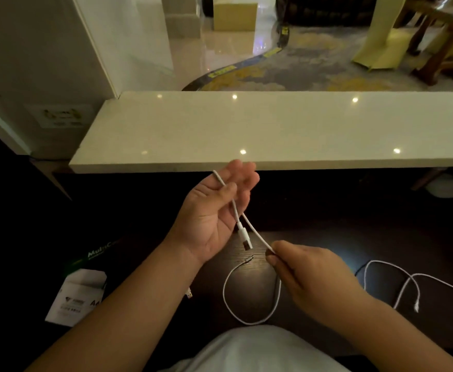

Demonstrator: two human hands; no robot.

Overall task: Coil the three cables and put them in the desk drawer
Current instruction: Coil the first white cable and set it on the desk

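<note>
Dark desk (314,245), pale stone ledge (273,127), patterned carpet (327,65) beyond

"mult…" on dark box (96,253)

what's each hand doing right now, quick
Left hand: palm up, thumb pinning the white cable against its fingers.
Right hand: closed, pinching the same cable further along.
</note>
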